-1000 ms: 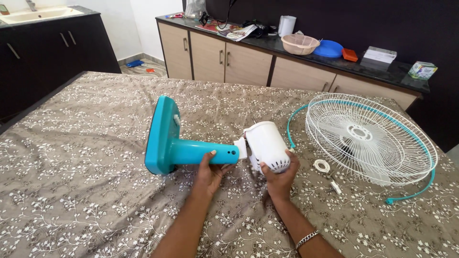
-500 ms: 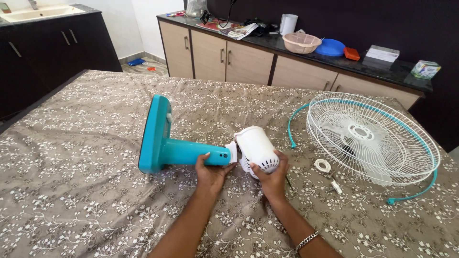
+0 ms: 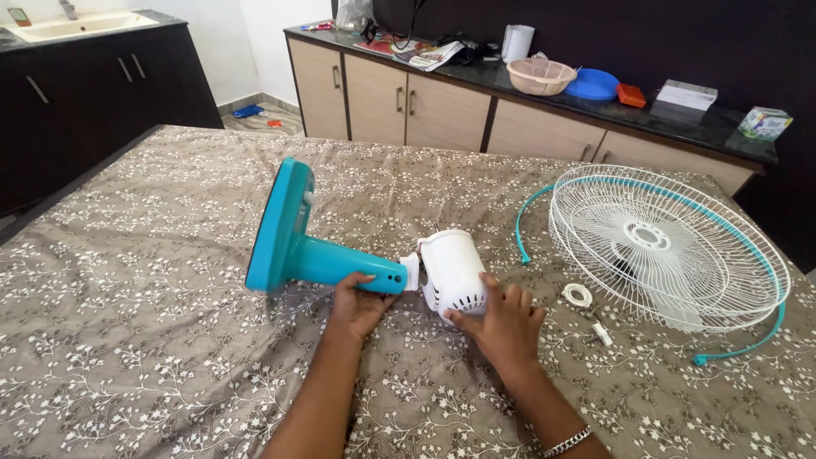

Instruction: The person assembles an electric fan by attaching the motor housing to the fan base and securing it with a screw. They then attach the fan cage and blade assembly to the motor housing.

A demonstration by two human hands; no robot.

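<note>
A table fan body lies on its side on the cloth-covered table (image 3: 127, 340). Its teal stand (image 3: 293, 246) has the flat base upright at the left and the neck pointing right. My left hand (image 3: 359, 302) grips the teal neck from below. The white motor housing (image 3: 450, 272) sits at the neck's right end. My right hand (image 3: 503, 323) holds the housing's lower right side, thumb under it and fingers spread over it.
A white wire fan grille (image 3: 667, 246) with a teal rim lies at the right. A small white ring (image 3: 577, 295) and a small white part (image 3: 600, 333) rest beside it. Behind stands a dark counter (image 3: 680, 119) with bowls, boxes and papers.
The fan body has turned, its neck now slanting down to the right. My right hand has shifted from under the housing's end to its right side, fingers spread.
</note>
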